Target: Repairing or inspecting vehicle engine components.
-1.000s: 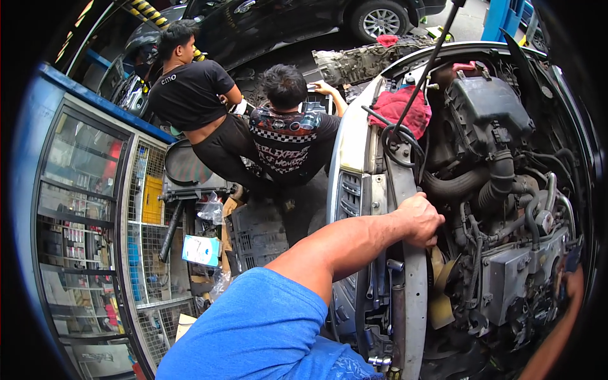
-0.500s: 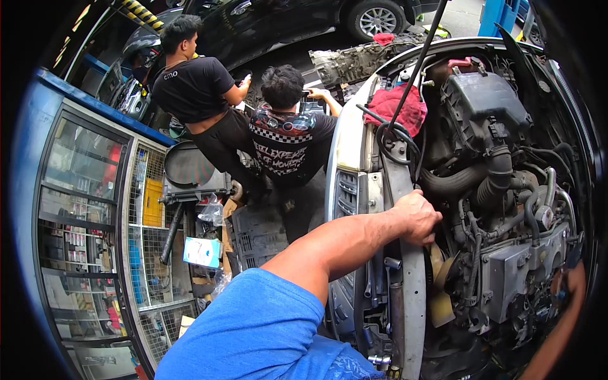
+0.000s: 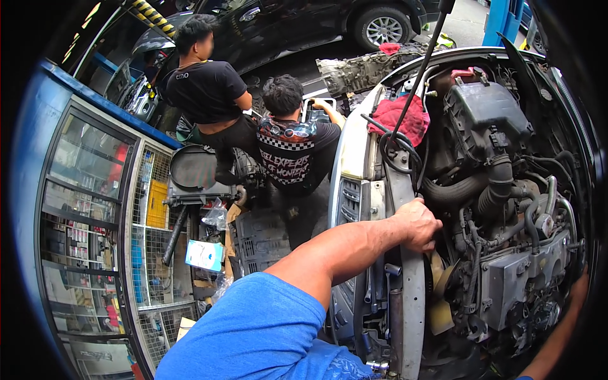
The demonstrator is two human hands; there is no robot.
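Note:
My left arm reaches across the front of an open engine bay. My left hand (image 3: 418, 224) is closed over the inner edge of the grey metal front crossbar (image 3: 414, 285), with its fingertips turned down out of sight. Just below it is a yellowish fan blade (image 3: 441, 310). My right hand (image 3: 579, 292) is at the far right side of the engine (image 3: 506, 278), low by the bay's edge. Its fingers are hidden there, so I cannot tell what it touches. Ribbed black intake hose (image 3: 496, 183) and an air filter box (image 3: 487, 101) lie beyond my left hand.
A red cloth (image 3: 400, 120) and a looped black hose (image 3: 399, 149) rest on the front corner. Wrenches (image 3: 389, 278) lie along the crossbar's near side. Two people (image 3: 206, 95) work beyond the bumper, near a removed gearbox (image 3: 354, 73). A glass cabinet (image 3: 82, 215) stands left.
My right hand has shifted down and outward along the engine's right side. My left hand keeps its place on the crossbar. The standing person has turned a little, and the view has shifted slightly.

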